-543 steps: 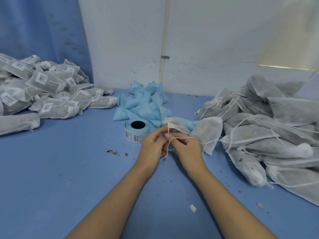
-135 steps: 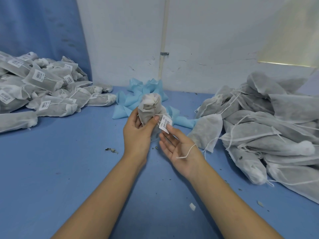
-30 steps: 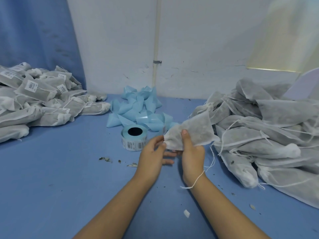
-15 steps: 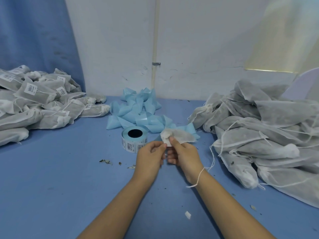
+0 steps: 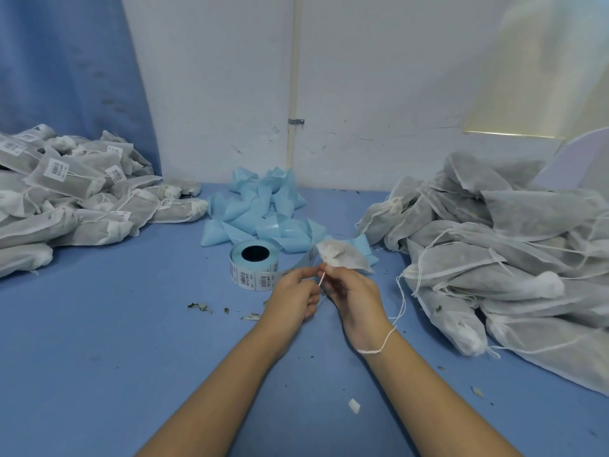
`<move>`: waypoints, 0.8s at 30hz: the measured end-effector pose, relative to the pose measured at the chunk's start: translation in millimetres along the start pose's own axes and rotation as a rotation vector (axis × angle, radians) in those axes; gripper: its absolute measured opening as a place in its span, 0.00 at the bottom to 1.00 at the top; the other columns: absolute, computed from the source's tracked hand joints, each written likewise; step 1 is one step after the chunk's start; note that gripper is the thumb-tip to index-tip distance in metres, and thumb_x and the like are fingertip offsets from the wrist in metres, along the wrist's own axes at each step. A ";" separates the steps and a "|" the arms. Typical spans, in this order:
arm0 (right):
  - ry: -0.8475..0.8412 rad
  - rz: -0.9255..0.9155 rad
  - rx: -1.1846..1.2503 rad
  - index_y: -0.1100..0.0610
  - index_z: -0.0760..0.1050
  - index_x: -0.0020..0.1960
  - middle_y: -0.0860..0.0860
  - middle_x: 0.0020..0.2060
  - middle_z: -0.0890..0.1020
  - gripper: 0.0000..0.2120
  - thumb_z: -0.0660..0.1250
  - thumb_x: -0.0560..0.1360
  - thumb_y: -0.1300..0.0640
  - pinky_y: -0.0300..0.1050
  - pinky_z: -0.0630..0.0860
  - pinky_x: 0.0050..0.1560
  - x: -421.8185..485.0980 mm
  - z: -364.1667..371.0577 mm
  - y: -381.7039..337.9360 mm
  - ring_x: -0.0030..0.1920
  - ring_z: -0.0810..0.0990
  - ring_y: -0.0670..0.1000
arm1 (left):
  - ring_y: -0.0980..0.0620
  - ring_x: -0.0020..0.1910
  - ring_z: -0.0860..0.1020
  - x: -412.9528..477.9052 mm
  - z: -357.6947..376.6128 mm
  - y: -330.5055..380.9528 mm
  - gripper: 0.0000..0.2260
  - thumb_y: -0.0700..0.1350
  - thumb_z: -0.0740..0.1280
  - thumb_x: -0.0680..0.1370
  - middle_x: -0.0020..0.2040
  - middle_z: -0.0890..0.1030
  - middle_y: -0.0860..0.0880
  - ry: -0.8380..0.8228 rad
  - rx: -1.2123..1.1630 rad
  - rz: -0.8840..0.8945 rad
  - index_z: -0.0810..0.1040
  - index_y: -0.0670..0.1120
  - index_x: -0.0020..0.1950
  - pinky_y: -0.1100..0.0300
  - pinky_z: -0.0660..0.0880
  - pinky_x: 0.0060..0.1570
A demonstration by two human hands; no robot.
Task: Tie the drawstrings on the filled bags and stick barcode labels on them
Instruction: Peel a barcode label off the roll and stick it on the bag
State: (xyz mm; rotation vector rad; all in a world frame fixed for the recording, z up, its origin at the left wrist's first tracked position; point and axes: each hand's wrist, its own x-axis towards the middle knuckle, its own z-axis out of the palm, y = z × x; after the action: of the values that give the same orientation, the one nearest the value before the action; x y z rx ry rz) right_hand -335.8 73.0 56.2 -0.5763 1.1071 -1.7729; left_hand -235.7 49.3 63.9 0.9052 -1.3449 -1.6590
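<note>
— Hands?
— Left hand (image 5: 293, 293) pinches the drawstring (image 5: 321, 279); right hand (image 5: 357, 300) grips the bag (image 5: 342, 257) by its neck (string loops my wrist).
— Bag's place?
— 12 o'clock off my right hand; label roll (image 5: 253, 264) at its 9 o'clock.

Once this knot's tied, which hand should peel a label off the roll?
Left, most likely. The left hand is nearer the label roll and only pinches the drawstring. The right hand is busy holding the bag.
</note>
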 end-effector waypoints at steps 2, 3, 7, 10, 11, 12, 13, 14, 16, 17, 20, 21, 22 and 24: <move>0.013 0.037 0.123 0.64 0.79 0.41 0.53 0.34 0.84 0.07 0.64 0.75 0.69 0.34 0.78 0.38 2.0 -3.3 -2.0 0.35 0.82 0.46 | 0.60 0.19 0.58 1.6 4.3 2.5 0.14 0.29 0.51 0.77 0.20 0.62 0.56 -0.044 -0.024 -0.047 0.74 0.40 0.51 0.69 0.55 0.19; 0.019 0.060 0.167 0.64 0.78 0.41 0.53 0.34 0.83 0.07 0.63 0.75 0.69 0.34 0.78 0.39 2.8 -4.7 -2.4 0.36 0.82 0.46 | 0.60 0.18 0.58 2.6 6.8 3.0 0.13 0.29 0.51 0.77 0.20 0.62 0.56 -0.057 -0.009 -0.053 0.73 0.41 0.51 0.69 0.55 0.19; -0.009 0.095 0.238 0.64 0.78 0.42 0.54 0.35 0.82 0.06 0.63 0.76 0.68 0.38 0.77 0.47 4.3 -8.6 -3.0 0.37 0.82 0.47 | 0.58 0.21 0.64 2.0 11.2 -3.8 0.12 0.33 0.56 0.77 0.22 0.67 0.55 0.003 0.183 0.019 0.75 0.44 0.54 0.66 0.63 0.24; -0.094 0.110 0.212 0.61 0.76 0.43 0.56 0.40 0.82 0.08 0.60 0.78 0.64 0.41 0.76 0.52 3.2 -14.6 -4.4 0.44 0.82 0.50 | 0.60 0.27 0.69 -4.4 5.7 -16.0 0.10 0.38 0.59 0.78 0.27 0.70 0.56 0.078 0.499 0.287 0.75 0.51 0.55 0.68 0.66 0.30; -0.115 0.103 0.191 0.61 0.75 0.43 0.57 0.41 0.81 0.08 0.59 0.79 0.64 0.42 0.76 0.54 2.1 -15.6 -5.4 0.47 0.81 0.52 | 0.61 0.29 0.70 -5.9 2.9 -18.3 0.09 0.41 0.60 0.79 0.28 0.70 0.56 0.101 0.609 0.369 0.74 0.53 0.55 0.68 0.67 0.31; -0.124 0.084 0.164 0.60 0.74 0.42 0.58 0.41 0.80 0.08 0.59 0.79 0.64 0.43 0.76 0.54 1.2 -14.8 -6.3 0.48 0.80 0.54 | 0.61 0.33 0.72 -6.5 -0.5 -18.8 0.07 0.43 0.60 0.80 0.30 0.71 0.57 0.123 0.724 0.430 0.74 0.53 0.55 0.67 0.67 0.33; -0.119 0.061 0.139 0.61 0.73 0.42 0.58 0.39 0.79 0.08 0.59 0.79 0.64 0.42 0.77 0.52 0.6 -13.3 -6.3 0.46 0.80 0.54 | 0.60 0.37 0.73 -6.5 -4.4 -18.3 0.07 0.45 0.59 0.81 0.35 0.74 0.56 0.146 0.827 0.475 0.75 0.51 0.55 0.64 0.68 0.37; -0.098 0.027 0.096 0.61 0.73 0.42 0.57 0.36 0.78 0.08 0.59 0.79 0.65 0.41 0.78 0.48 0.4 -11.2 -5.6 0.42 0.79 0.54 | 0.57 0.41 0.74 -5.4 -8.8 -17.7 0.07 0.45 0.59 0.81 0.41 0.76 0.54 0.168 0.911 0.508 0.76 0.49 0.54 0.61 0.69 0.41; -0.022 -0.105 -0.123 0.61 0.74 0.40 0.52 0.29 0.76 0.08 0.62 0.78 0.66 0.39 0.76 0.42 -1.1 -8.2 -3.2 0.35 0.75 0.50 | 0.52 0.47 0.74 -2.3 -16.7 -16.4 0.10 0.46 0.57 0.82 0.48 0.75 0.50 0.188 1.061 0.530 0.76 0.45 0.53 0.58 0.69 0.45; 0.021 -0.200 -0.326 0.59 0.73 0.38 0.49 0.27 0.75 0.09 0.63 0.77 0.65 0.39 0.74 0.40 -1.7 -8.9 -2.3 0.33 0.73 0.48 | 0.51 0.48 0.74 -1.4 -19.3 -16.1 0.10 0.47 0.56 0.82 0.49 0.74 0.50 0.194 1.131 0.528 0.76 0.44 0.52 0.58 0.69 0.44; 0.079 -0.450 -0.945 0.55 0.68 0.36 0.45 0.26 0.69 0.11 0.63 0.77 0.59 0.46 0.66 0.38 -4.4 -13.4 0.5 0.31 0.67 0.45 | 0.50 0.45 0.72 -2.1 -19.6 -16.6 0.11 0.47 0.56 0.82 0.48 0.70 0.50 0.200 1.238 0.567 0.76 0.43 0.51 0.60 0.65 0.38; 0.097 -0.489 -1.017 0.54 0.66 0.35 0.46 0.27 0.68 0.12 0.62 0.78 0.59 0.48 0.65 0.38 -5.9 -13.8 -0.2 0.33 0.66 0.47 | 0.49 0.44 0.73 -3.2 -18.2 -16.4 0.11 0.46 0.56 0.82 0.49 0.71 0.49 0.209 1.243 0.599 0.76 0.43 0.50 0.60 0.64 0.37; 0.118 -0.516 -1.051 0.54 0.63 0.35 0.46 0.28 0.68 0.13 0.60 0.78 0.59 0.50 0.64 0.37 -6.6 -13.5 -1.0 0.35 0.67 0.49 | 0.49 0.43 0.74 -4.3 -16.7 -15.7 0.10 0.45 0.57 0.82 0.51 0.73 0.49 0.223 1.240 0.631 0.76 0.42 0.50 0.59 0.64 0.35; 0.146 -0.558 -1.183 0.54 0.62 0.35 0.48 0.32 0.70 0.12 0.57 0.77 0.59 0.51 0.66 0.39 -7.8 -11.8 -2.5 0.39 0.69 0.53 | 0.47 0.45 0.76 -6.6 -13.7 -13.8 0.09 0.43 0.59 0.81 0.59 0.75 0.49 0.235 1.223 0.675 0.77 0.42 0.49 0.58 0.66 0.34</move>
State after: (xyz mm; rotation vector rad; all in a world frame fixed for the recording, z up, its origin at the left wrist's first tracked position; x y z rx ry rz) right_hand -342.4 85.5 53.4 -1.5820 2.2454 -1.4272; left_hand -222.6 51.3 48.2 1.0344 -2.1617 -0.0951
